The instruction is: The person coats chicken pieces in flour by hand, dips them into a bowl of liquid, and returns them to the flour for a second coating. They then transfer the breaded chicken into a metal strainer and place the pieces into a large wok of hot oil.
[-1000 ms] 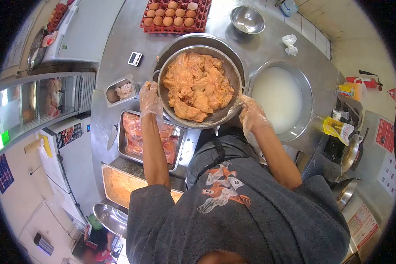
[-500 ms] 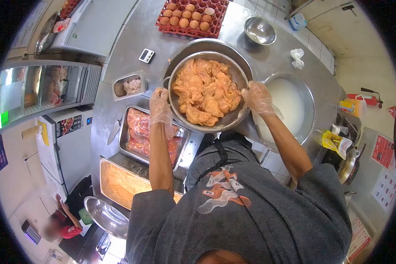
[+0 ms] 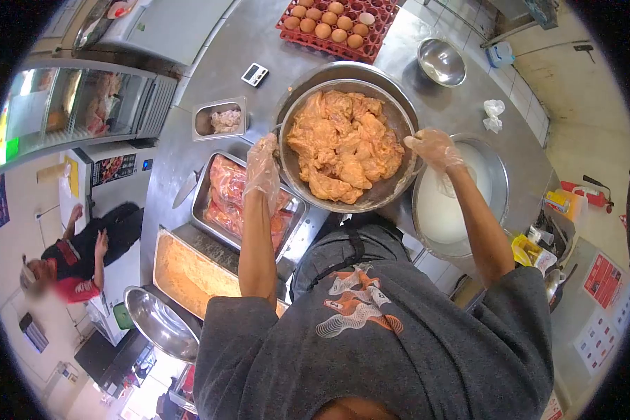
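Note:
A round metal bowl [image 3: 390, 189] with side handles is full of raw chicken pieces [image 3: 346, 143] in an orange marinade. My left hand [image 3: 263, 169], in a clear plastic glove, closes on its left side at the handle. On the opposite side my right hand [image 3: 435, 150], gloved likewise, grips the rim by the other handle. Behind and partly under this bowl is a larger metal bowl [image 3: 313, 75]. Below my right forearm stands a wide metal basin [image 3: 498, 168] of milky white liquid. Beside my left forearm lies a metal tray [image 3: 201, 203] of red raw meat in clear plastic.
A knife [image 3: 185, 189], a small metal container [image 3: 201, 126], a timer [image 3: 255, 74], a red egg tray [image 3: 385, 35] and an empty bowl [image 3: 442, 62] lie around. A pan of orange-yellow breading [image 3: 189, 269] is lower left. Another person [image 3: 84, 255] stands at far left.
My view has turned slightly, shifting the table's contents rightward. Both hands keep their hold on the bowl of chicken. The other person at the left has come further into view.

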`<act>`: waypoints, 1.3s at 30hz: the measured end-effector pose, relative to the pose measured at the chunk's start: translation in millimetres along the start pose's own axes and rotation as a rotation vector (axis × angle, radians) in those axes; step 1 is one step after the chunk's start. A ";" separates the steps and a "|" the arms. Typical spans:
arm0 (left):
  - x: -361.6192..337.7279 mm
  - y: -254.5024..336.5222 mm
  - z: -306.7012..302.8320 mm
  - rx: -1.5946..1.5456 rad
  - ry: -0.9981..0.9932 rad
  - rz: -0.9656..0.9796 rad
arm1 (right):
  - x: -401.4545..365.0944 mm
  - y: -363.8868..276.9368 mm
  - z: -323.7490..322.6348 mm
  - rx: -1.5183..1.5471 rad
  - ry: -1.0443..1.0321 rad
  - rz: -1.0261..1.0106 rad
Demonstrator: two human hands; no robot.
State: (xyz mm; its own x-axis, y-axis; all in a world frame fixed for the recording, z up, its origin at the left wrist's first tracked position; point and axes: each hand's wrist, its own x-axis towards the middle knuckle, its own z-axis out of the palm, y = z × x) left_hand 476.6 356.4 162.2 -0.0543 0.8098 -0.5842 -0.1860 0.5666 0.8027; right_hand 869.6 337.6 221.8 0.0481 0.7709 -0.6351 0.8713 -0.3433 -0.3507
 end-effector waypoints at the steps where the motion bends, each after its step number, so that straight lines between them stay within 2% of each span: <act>1: 2.0 -3.3 -4.9 0.002 0.007 -0.034 | -1.5 5.9 -0.5 0.067 0.028 -0.005; 5: -15.7 5.5 0.8 -0.036 0.055 -0.052 | 0.2 26.3 4.7 0.459 0.082 -0.008; 11: -36.9 0.1 9.3 -0.063 0.148 0.093 | -8.9 13.5 -8.2 0.480 0.247 -0.058; 14: -58.5 36.0 27.6 0.205 0.191 0.058 | 6.4 18.0 -25.1 0.309 0.253 -0.166; 17: -64.2 25.0 16.7 0.192 0.123 0.113 | 20.4 30.5 -24.5 0.225 0.391 -0.274; 20: -83.7 27.3 33.9 0.061 0.181 0.107 | 4.7 12.2 -37.5 0.402 0.261 -0.153; 21: -87.2 26.7 33.7 0.036 0.159 0.077 | 28.9 31.0 -12.8 0.487 0.359 -0.209; 24: -82.9 24.7 36.1 0.275 0.265 0.241 | 2.4 6.5 -32.9 0.259 0.486 -0.329; 25: -86.5 27.0 34.8 0.057 0.243 0.058 | 1.6 4.4 -37.8 0.221 0.404 -0.316; 28: -101.7 35.3 41.1 0.101 0.202 0.039 | 33.8 21.2 -18.2 0.278 0.328 -0.229; 29: -94.9 35.4 41.8 0.091 0.207 0.114 | 40.4 19.7 -24.5 0.280 0.425 -0.275; 31: -73.8 -24.8 6.7 0.304 0.252 0.319 | 18.3 14.1 -15.1 0.310 0.562 -0.343; 33: -89.8 4.9 33.5 0.062 0.274 0.166 | 38.7 12.5 -28.2 0.167 0.427 -0.316; 34: -101.8 11.2 36.5 0.049 0.243 0.108 | 35.1 20.5 -26.9 0.083 0.334 -0.284; 35: -105.1 15.1 38.9 0.014 0.227 0.065 | 42.2 26.4 -14.7 0.255 0.431 -0.252; 36: -101.3 18.8 38.9 -0.030 0.223 0.041 | 43.0 19.2 -25.5 0.244 0.478 -0.327; 38: -97.0 -6.5 22.1 0.487 0.284 0.298 | 21.8 3.2 -33.8 0.256 0.540 -0.443; 39: -103.6 9.1 35.1 0.393 0.300 0.226 | 25.1 0.3 -44.1 0.411 0.266 -0.229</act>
State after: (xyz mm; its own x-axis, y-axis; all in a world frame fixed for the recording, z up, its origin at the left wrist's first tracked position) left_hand 514.9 283.0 234.2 -0.3388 0.8714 -0.3548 0.2400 0.4446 0.8630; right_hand 892.6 380.5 236.0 0.0481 0.9416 -0.3332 0.6135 -0.2910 -0.7341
